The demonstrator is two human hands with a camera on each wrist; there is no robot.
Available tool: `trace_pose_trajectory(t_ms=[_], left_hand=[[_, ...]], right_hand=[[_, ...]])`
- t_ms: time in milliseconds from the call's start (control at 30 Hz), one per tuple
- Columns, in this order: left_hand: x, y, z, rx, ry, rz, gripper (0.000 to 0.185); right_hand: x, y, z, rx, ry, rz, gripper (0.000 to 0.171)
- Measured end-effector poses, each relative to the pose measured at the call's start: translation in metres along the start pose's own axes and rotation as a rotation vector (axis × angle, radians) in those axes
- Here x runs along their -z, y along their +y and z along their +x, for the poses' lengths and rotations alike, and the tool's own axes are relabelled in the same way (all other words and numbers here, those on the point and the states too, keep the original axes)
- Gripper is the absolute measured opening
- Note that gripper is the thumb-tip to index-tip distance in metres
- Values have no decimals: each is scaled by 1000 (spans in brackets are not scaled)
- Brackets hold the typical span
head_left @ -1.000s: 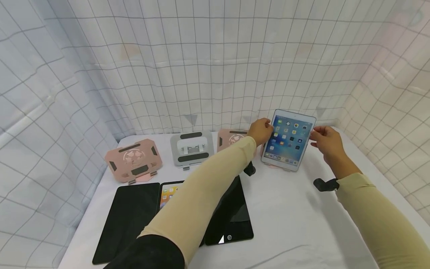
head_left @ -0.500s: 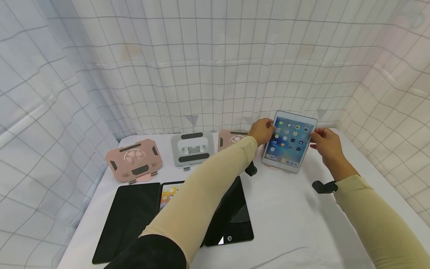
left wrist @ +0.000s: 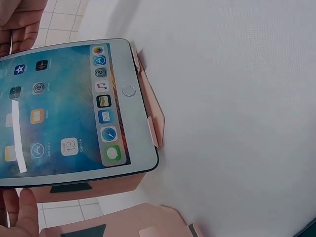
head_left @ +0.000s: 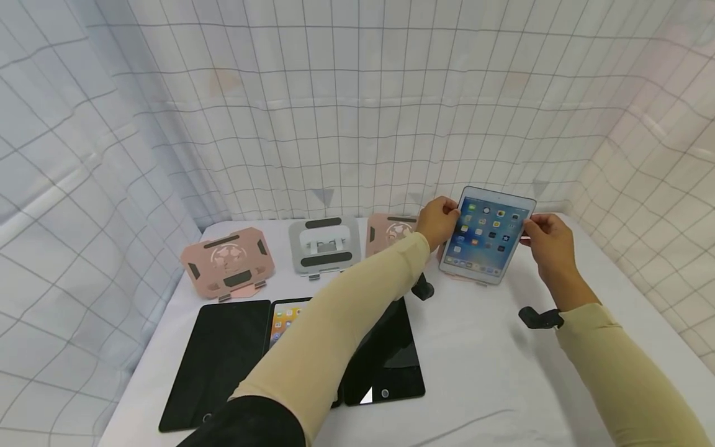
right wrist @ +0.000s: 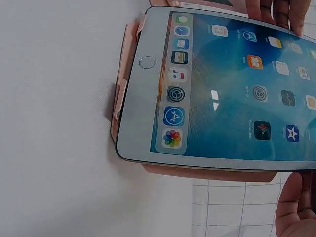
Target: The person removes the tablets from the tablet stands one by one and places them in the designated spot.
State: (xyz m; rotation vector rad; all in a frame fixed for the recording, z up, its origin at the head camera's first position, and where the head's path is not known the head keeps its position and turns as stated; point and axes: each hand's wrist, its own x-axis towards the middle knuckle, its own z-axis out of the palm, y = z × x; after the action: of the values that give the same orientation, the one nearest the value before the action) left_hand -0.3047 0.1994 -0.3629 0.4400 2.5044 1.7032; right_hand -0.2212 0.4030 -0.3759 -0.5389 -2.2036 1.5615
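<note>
A white tablet point(head_left: 487, 236) with its screen lit leans back on a pink stand point(left wrist: 157, 111) at the right rear of the table. My left hand point(head_left: 438, 222) holds the tablet's left edge, and my right hand point(head_left: 552, 245) pinches its right edge with the thumb in front. In the right wrist view, the lower edge of the tablet point(right wrist: 143, 89) sits at the lip of the stand point(right wrist: 127, 54). Most of that stand is hidden behind the tablet. Its home-button end points toward me.
Left along the back stand a pink stand point(head_left: 229, 261), a grey stand point(head_left: 326, 245) and another pink stand point(head_left: 385, 233), partly covered by my left arm. Dark tablets point(head_left: 223, 354) and a lit tablet point(head_left: 283, 316) lie in front. Checked curtains point(head_left: 357, 112) surround the white table point(head_left: 491, 366).
My right hand has closed in on the tablet's right edge, its thumb now over the border. The tablet stays leaning in about the same place; the head view has shifted slightly.
</note>
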Motion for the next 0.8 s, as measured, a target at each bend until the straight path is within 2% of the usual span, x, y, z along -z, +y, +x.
trace_pose_trajectory(t_ms=[333,533,633,800], left_hand=[[3,-5,-4,-26,1,-53,10],[6,-7,-8,-28,-24,-141,8],[8,-7,-11,-38,-32,-185,7],[13,-6,-18,-68,-68,-199,6]], right_hand=[[1,-1,-5,44,11,31,12],[4,-6,-10,61,13,96,11],[7,-9,-13,70,1,91,14],[13,-12,-21,73,-14,115,18]])
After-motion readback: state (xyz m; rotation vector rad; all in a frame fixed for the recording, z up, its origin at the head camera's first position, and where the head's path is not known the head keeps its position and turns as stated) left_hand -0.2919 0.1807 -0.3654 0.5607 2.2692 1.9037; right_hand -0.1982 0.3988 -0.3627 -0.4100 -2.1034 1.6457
